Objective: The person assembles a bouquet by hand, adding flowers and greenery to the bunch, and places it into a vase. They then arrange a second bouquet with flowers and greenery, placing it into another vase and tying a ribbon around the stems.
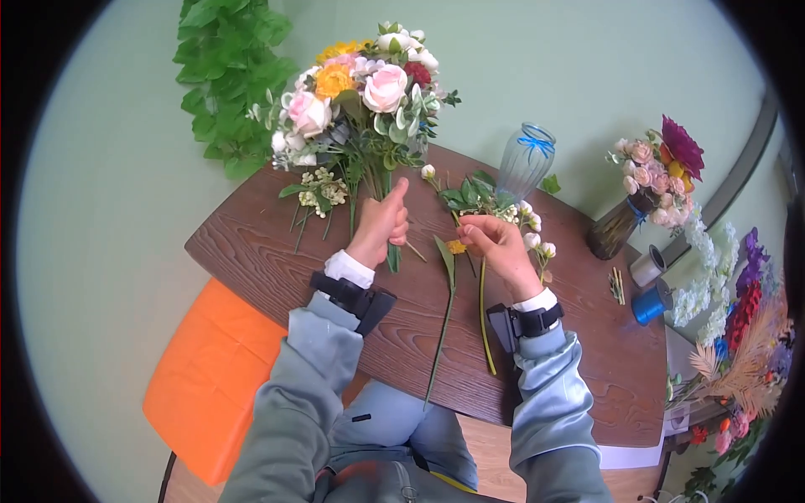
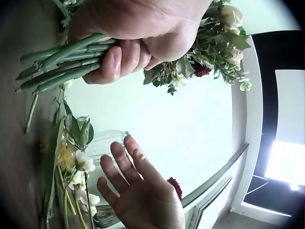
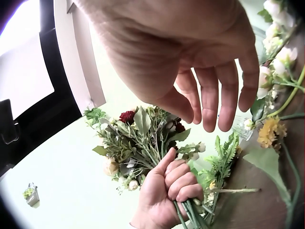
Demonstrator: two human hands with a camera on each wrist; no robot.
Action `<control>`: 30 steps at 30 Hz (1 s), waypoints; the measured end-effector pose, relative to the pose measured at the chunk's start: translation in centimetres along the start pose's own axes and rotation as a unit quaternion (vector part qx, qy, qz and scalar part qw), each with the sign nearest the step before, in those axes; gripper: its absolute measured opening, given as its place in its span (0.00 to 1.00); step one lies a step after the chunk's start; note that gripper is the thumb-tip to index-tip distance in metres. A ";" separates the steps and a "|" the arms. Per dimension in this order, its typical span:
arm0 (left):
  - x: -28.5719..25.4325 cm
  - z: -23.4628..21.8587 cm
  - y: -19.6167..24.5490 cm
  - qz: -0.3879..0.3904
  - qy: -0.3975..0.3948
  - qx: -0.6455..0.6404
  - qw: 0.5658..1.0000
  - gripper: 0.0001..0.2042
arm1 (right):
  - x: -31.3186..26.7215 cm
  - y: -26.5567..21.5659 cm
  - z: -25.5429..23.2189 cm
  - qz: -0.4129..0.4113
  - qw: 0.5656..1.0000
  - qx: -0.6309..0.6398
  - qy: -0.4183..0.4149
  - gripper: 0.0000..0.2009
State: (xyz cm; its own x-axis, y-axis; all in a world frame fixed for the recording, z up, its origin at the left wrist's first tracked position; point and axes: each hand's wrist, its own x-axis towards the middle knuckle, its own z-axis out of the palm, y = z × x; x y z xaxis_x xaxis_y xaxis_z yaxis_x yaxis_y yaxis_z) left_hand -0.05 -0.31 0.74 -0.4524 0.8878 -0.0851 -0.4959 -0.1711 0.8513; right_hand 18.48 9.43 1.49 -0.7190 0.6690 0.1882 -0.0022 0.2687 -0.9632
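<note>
My left hand (image 1: 381, 226) curls round the bouquet (image 1: 386, 88)'s stems (image 2: 71, 49); a snug grip below the blooms holds them together best. My right hand (image 1: 499, 251) is loosely open, seemingly empty.

The table (image 1: 335, 251) is brown with dark wood grain – the stool (image 1: 218, 369) plain orange.

Upright mixed bouquet (image 1: 360, 96) of pink, orange, white and red flowers, green stems bunched in the left hand (image 1: 381, 225).
</note>
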 end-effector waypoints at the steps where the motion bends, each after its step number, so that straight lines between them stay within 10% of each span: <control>1: -0.1 -0.7 0.5 0.015 0.017 0.007 1.000 0.25 | 0.0 0.0 0.0 0.001 1.000 -0.019 -0.003 0.11; 18: -0.6 -8.7 5.1 0.073 0.135 -0.005 0.988 0.23 | 6.9 1.3 10.2 -0.061 0.903 -0.418 -0.076 0.15; 30: 0.2 -8.7 4.8 0.074 0.129 -0.045 0.988 0.24 | 6.1 0.3 4.3 0.073 0.996 -0.051 -0.029 0.08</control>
State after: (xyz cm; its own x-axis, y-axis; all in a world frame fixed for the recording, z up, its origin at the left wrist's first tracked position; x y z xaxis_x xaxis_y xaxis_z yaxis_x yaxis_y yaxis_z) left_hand -9.00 -4.69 0.32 -0.6934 0.7133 -0.1019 -0.4685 -0.3389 0.8159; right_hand 11.10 10.64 1.50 -0.7455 0.6656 0.0341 0.1731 0.2427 -0.9545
